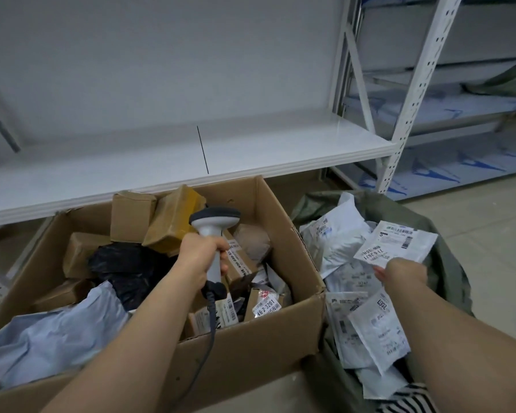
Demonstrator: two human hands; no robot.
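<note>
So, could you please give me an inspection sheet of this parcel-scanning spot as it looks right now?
Surface: tiled floor bears an open cardboard box and a green sack, with a white shelf behind them.
Job's things: barcode scanner above the box; white mailer, label up, above the sack.
Clutter: brown parcels, a black bag and a grey-blue mailer fill the box; more labelled mailers are heaped in the sack.
Hands: left hand grips the scanner's handle; right hand pinches the white mailer's near edge.
Cables: scanner cable hangs from the handle and runs over the box front.
Surroundings: white wall; metal racking at right.
</note>
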